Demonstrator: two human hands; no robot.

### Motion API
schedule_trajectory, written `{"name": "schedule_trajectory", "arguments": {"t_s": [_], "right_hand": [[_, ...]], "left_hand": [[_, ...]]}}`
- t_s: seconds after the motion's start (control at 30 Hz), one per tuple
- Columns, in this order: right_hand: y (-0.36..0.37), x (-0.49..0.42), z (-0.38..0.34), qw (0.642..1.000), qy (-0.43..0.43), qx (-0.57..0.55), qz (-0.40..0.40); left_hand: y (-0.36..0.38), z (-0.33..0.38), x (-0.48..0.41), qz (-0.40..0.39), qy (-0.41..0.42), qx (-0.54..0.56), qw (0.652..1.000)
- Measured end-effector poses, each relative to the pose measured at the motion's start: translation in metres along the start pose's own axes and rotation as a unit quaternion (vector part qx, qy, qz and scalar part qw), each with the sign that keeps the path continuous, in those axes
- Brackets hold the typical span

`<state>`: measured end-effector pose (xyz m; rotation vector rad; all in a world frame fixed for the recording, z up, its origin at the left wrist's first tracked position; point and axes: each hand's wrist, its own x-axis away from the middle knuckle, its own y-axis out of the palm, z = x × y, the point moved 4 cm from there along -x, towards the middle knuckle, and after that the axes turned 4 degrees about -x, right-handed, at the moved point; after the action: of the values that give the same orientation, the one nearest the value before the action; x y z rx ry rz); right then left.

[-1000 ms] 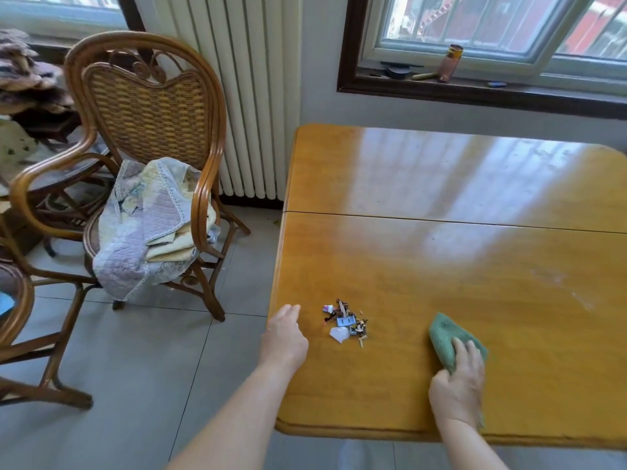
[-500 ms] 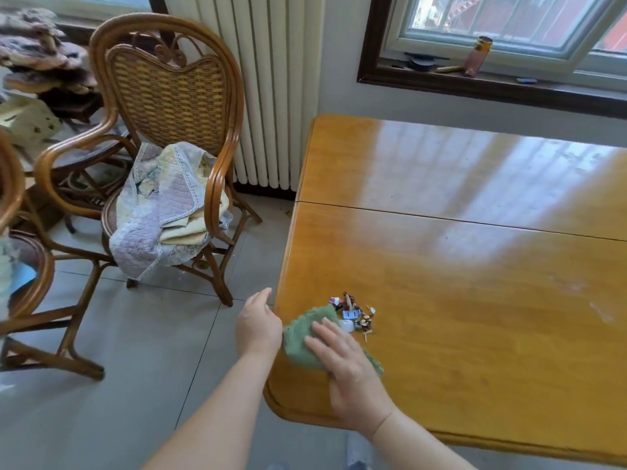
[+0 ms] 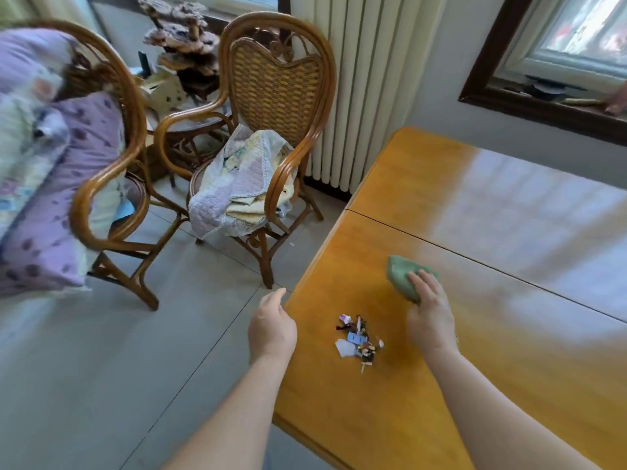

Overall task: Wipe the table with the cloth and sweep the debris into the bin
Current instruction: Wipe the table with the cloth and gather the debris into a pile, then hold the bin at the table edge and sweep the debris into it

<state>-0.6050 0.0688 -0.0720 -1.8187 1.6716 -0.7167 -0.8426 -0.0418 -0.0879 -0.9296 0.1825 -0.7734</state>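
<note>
The orange wooden table (image 3: 424,418) fills the right half of the head view. A small pile of debris (image 3: 359,340), paper scraps and dark bits, lies near the table's left edge. My right hand (image 3: 429,312) presses a green cloth (image 3: 402,278) flat on the table, just beyond and to the right of the pile. My left hand (image 3: 271,329) is cupped at the table's left edge, left of the pile, holding nothing. No bin is in view.
A rattan chair (image 3: 271,140) with a quilted blanket (image 3: 234,184) stands left of the table by a white radiator (image 3: 366,89). A second rattan chair (image 3: 105,171) with purple bedding (image 3: 40,215) is at far left. Grey tiled floor (image 3: 135,368) lies between.
My right hand has carried the cloth from the near-left side of the pile to its far-right side. The view has swung left and my left hand stays at the table edge.
</note>
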Motion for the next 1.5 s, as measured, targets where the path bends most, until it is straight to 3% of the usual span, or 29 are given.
{"name": "schedule_trajectory", "arguments": {"t_s": [0.07, 0.23, 0.37, 0.43, 0.57, 0.7, 1.1, 1.3, 1.5], "right_hand": [[-0.007, 0.000, 0.031, 0.996, 0.074, 0.054, -0.018], [0.020, 0.023, 0.024, 0.988, -0.045, 0.041, -0.144], [0.002, 0.012, 0.027, 0.980, -0.014, 0.183, -0.078], [0.007, 0.014, 0.012, 0.968, -0.061, 0.226, -0.089], [0.042, 0.039, -0.054, 0.958, -0.202, 0.122, -0.160], [0.085, 0.075, -0.109, 0.940, -0.247, 0.022, -0.233], [0.216, 0.234, -0.202, 0.829, -0.326, 0.072, -0.448], [0.273, 0.318, -0.223, 0.775, -0.344, 0.109, -0.518], [0.316, 0.367, -0.220, 0.744, -0.342, 0.146, -0.556]], "left_hand": [[0.012, 0.009, 0.011, -0.005, 0.012, 0.001, 1.000], [0.020, 0.013, 0.024, -0.005, -0.026, -0.005, 1.000], [0.003, -0.003, 0.032, 0.028, -0.062, 0.006, 0.998], [-0.008, -0.017, 0.041, 0.048, -0.094, 0.014, 0.994], [-0.026, -0.048, 0.056, 0.078, -0.149, 0.047, 0.985], [-0.059, -0.096, 0.071, 0.116, -0.195, 0.055, 0.972], [-0.153, -0.297, 0.175, 0.231, -0.417, 0.119, 0.871], [-0.179, -0.401, 0.236, 0.213, -0.561, 0.105, 0.793], [-0.155, -0.469, 0.241, 0.136, -0.600, 0.176, 0.769]]}}
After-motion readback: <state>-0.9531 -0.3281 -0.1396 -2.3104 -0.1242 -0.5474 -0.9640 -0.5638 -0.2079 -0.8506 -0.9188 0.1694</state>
